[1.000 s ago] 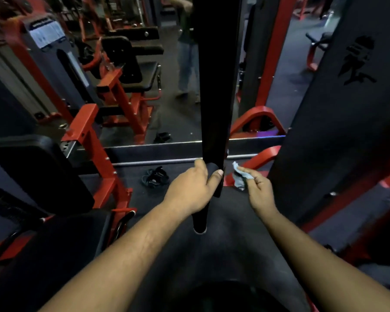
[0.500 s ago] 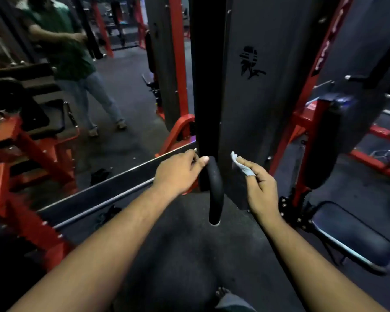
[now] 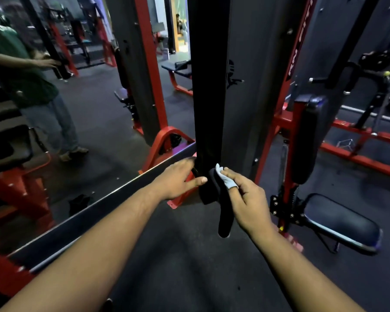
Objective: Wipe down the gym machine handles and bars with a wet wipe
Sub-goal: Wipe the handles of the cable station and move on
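At the centre of the view, a black handle (image 3: pixel 224 212) hangs below a wide black strap (image 3: pixel 208 86), its rounded lower end pointing toward 6 o'clock. Against the handle's upper part, at its 1 o'clock side, sits the wet wipe (image 3: pixel 226 179), a small pale folded piece pinched between the thumb and fingers of the right hand (image 3: pixel 245 199), which curls round it and presses it to the handle. At 9 o'clock of the handle, the left hand (image 3: pixel 178 179) lies relaxed and released, fingers reaching behind the strap and thumb stretched toward the handle's front; whether the thumb touches is unclear. Beyond, at 12 o'clock, stands a dark machine panel (image 3: pixel 257 86) with red frame posts (image 3: pixel 149 64). At 3 o'clock sits a padded seat (image 3: pixel 340 224). At 9 o'clock another person (image 3: pixel 20 70) in green stands on the dark floor (image 3: pixel 178 255).
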Demonstrator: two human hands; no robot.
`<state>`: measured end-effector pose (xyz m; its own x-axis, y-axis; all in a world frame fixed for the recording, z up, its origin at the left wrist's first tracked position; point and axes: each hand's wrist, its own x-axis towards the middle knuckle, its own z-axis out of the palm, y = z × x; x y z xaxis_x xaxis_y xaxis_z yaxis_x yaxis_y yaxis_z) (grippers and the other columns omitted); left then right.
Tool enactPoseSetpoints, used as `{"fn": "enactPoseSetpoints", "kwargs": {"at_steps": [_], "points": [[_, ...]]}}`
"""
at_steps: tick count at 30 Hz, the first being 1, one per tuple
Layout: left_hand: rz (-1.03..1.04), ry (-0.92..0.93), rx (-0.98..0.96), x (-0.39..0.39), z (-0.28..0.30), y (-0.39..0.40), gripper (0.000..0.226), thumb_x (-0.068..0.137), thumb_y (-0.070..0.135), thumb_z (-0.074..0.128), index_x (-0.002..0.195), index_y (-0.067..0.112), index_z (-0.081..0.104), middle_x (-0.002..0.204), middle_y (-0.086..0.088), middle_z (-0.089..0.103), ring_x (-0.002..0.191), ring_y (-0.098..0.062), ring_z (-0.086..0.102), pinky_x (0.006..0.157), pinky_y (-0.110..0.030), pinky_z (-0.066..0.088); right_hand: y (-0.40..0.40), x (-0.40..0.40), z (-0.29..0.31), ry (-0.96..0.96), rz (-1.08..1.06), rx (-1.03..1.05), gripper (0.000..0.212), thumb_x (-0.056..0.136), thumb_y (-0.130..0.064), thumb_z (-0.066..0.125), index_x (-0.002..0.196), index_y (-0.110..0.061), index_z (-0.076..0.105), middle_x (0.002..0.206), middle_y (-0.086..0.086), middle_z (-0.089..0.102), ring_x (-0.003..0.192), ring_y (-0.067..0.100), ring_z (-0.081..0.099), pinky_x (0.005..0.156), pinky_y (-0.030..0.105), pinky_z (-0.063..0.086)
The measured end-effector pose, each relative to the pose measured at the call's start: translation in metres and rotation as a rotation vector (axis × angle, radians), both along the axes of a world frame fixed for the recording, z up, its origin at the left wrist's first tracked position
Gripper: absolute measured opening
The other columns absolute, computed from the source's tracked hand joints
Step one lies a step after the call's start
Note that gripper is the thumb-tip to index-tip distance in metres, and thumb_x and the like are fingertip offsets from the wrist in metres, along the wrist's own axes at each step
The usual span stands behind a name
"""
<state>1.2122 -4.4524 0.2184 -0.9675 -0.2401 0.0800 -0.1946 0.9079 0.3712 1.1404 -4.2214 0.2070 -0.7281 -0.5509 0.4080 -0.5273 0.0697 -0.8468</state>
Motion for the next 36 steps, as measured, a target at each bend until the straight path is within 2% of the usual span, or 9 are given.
{"fn": "enactPoseSetpoints", "kwargs": {"at_steps": [6, 10, 13, 15, 18, 22, 27, 30, 36], "points": [[-0.21, -0.129, 0.016, -0.034, -0.016, -0.025, 0.09, 0.088, 0.083, 0.04, 0.146, 0.014, 0.053, 0.145, -0.01, 0.057, 0.131, -0.028, 0.053, 0.112, -0.037, 0.04, -0.015, 0.021, -0.009, 0.216, -0.081, 0.308, 0.054, 0.092, -0.023, 0.054, 0.146, -0.021, 0.055, 0.158, -0.005, 0.042, 0.142, 0.006, 0.041, 0.115, 0.02, 0.033], [-0.399, -0.206, 0.018, -0.058, -0.031, -0.042, 0.093, 0.082, 0.082, 0.047, 0.146, 0.015, 0.054, 0.146, -0.012, 0.056, 0.134, -0.031, 0.05, 0.112, -0.037, 0.035, -0.027, 0.048, -0.016, 0.423, -0.242, 0.508, 0.066, 0.097, -0.04, 0.052, 0.156, -0.014, 0.037, 0.164, 0.005, 0.033, 0.15, 0.017, 0.03, 0.121, 0.04, 0.031], [-0.538, -0.25, 0.007, -0.07, -0.043, -0.052, 0.096, 0.081, 0.087, 0.038, 0.145, 0.017, 0.056, 0.142, -0.009, 0.061, 0.132, -0.031, 0.052, 0.113, -0.045, 0.037, -0.04, 0.069, -0.014, 0.344, -0.4, 0.592, 0.072, 0.101, -0.064, 0.033, 0.158, -0.02, 0.035, 0.165, 0.001, 0.03, 0.151, 0.015, 0.026, 0.124, 0.039, 0.021], [-0.625, -0.22, -0.067, -0.078, -0.051, -0.06, 0.105, 0.079, 0.096, 0.023, 0.134, 0.016, 0.063, 0.13, -0.009, 0.067, 0.12, -0.031, 0.058, 0.104, -0.046, 0.042, -0.056, 0.076, -0.008, 0.281, -0.546, 0.488, 0.058, 0.105, -0.054, 0.033, 0.148, -0.018, 0.05, 0.155, 0.0, 0.045, 0.143, 0.016, 0.04, 0.119, 0.032, 0.03], [-0.697, -0.186, -0.161, -0.084, -0.054, -0.063, 0.111, 0.075, 0.097, 0.004, 0.119, 0.014, 0.064, 0.113, -0.008, 0.07, 0.106, -0.031, 0.063, 0.088, -0.042, 0.044, -0.08, 0.064, 0.0, 0.265, -0.756, 0.544, 0.038, 0.106, -0.039, 0.036, 0.13, -0.019, 0.057, 0.124, 0.001, 0.063, 0.111, 0.026, 0.059, 0.092, 0.042, 0.048], [-0.775, -0.172, -0.208, -0.085, -0.047, -0.067, 0.081, 0.09, 0.082, 0.027, 0.13, 0.019, 0.06, 0.124, -0.006, 0.068, 0.115, -0.029, 0.061, 0.085, -0.038, 0.039, -0.098, 0.042, 0.009, 0.119, -0.895, 0.81, 0.04, 0.106, -0.046, 0.029, 0.097, -0.02, 0.059, 0.092, 0.005, 0.067, 0.089, 0.033, 0.062, 0.064, 0.041, 0.041], [-0.782, -0.132, -0.184, -0.09, -0.054, -0.07, 0.102, 0.073, 0.092, 0.014, 0.134, 0.023, 0.058, 0.126, -0.006, 0.068, 0.116, -0.029, 0.061, 0.09, -0.04, 0.043, -0.096, 0.041, 0.004, 0.015, -0.97, 0.592, 0.048, 0.102, -0.056, 0.027, 0.068, -0.027, 0.045, 0.069, -0.002, 0.06, 0.072, 0.027, 0.058, 0.06, 0.041, 0.042], [-0.777, -0.125, -0.183, -0.089, -0.056, -0.07, 0.092, 0.079, 0.088, 0.02, 0.135, 0.025, 0.056, 0.126, -0.006, 0.068, 0.114, -0.029, 0.061, 0.086, -0.039, 0.039, -0.098, 0.054, -0.014, 0.183, -1.063, 0.51, 0.047, 0.106, -0.049, 0.024, 0.083, -0.024, 0.056, 0.077, -0.004, 0.059, 0.072, 0.022, 0.054, 0.064, 0.041, 0.041], [-0.768, -0.164, -0.166, -0.089, -0.052, -0.072, 0.071, 0.095, 0.075, 0.039, 0.144, 0.025, 0.052, 0.13, -0.009, 0.064, 0.117, -0.03, 0.058, 0.089, -0.038, 0.038, -0.116, 0.048, -0.019, 0.547, -1.022, 0.86, 0.036, 0.103, -0.028, 0.047, 0.132, -0.009, 0.058, 0.115, 0.008, 0.066, 0.102, 0.029, 0.06, 0.088, 0.043, 0.047]]}}
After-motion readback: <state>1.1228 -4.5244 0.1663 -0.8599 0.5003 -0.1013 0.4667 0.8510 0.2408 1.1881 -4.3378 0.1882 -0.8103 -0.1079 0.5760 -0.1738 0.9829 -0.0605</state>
